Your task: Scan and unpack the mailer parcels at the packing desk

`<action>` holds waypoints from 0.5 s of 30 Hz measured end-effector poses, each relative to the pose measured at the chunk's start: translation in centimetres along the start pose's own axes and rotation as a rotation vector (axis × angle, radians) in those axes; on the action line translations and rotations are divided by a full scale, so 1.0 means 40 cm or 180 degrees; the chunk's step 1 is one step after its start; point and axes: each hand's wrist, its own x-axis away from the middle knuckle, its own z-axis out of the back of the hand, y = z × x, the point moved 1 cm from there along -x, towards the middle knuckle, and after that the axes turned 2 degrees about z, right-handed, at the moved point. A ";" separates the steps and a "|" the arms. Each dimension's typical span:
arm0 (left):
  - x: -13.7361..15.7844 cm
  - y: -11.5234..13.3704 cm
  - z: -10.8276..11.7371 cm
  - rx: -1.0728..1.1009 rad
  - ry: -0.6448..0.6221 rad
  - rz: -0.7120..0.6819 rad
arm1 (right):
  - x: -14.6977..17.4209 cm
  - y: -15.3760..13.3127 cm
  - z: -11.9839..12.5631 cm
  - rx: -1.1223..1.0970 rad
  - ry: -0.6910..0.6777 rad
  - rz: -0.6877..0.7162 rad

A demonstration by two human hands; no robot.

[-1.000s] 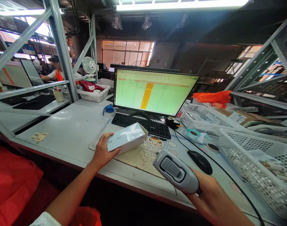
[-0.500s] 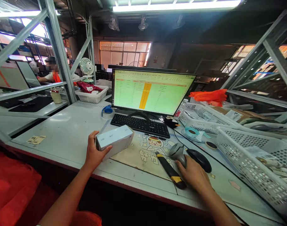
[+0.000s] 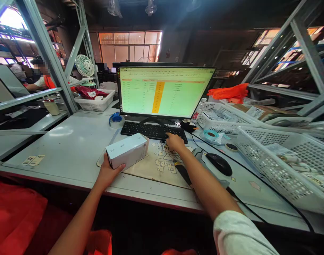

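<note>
My left hand [image 3: 111, 173] grips the near end of a pale blue-white cardboard box [image 3: 128, 150], thumb along its front side. The box is tilted above the desk mat. My right hand [image 3: 175, 142] holds nothing; a finger reaches onto the lower right keys of the black keyboard [image 3: 136, 130], and the other fingers are partly hidden. Under my right forearm lies a grey barcode scanner [image 3: 201, 157], mostly covered. A black and yellow utility knife [image 3: 181, 170] is on the mat, partly behind that arm. The monitor [image 3: 164, 94] shows a spreadsheet with an orange column.
To the right are a black mouse [image 3: 219, 164], teal tape [image 3: 210, 134] and white perforated baskets [image 3: 257, 159]. Blue tape [image 3: 115, 119] stands left of the keyboard. A scanner cable [image 3: 248, 206] runs along the desk. Metal frames flank the desk; a co-worker [image 3: 45, 79] sits at far left.
My right hand has let go of the barcode scanner and moved forward and left to the keyboard. The scanner now lies on the desk. My left hand still holds the box.
</note>
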 end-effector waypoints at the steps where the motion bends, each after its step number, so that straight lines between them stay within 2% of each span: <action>1: -0.001 -0.003 0.000 0.0006 -0.0007 -0.0019 | -0.010 -0.001 -0.008 -0.0011 -0.0028 -0.0010; 4: -0.003 -0.011 0.003 0.0040 -0.0023 -0.0039 | -0.018 0.004 -0.002 -0.0081 -0.0089 0.0051; 7: -0.003 -0.009 0.008 0.0088 -0.0022 -0.0079 | 0.004 -0.018 0.044 -0.0261 -0.0036 0.0347; 9: 0.001 -0.001 0.006 0.0106 -0.0044 -0.0161 | 0.048 -0.066 0.080 -0.0483 -0.0031 0.0786; 13: 0.027 0.012 0.003 0.0141 -0.0331 -0.0468 | 0.209 -0.206 0.113 -0.0828 -0.0357 0.2242; 15: 0.055 0.012 0.031 0.0177 -0.0564 -0.0669 | 0.293 -0.238 0.117 -0.0552 -0.0466 0.2417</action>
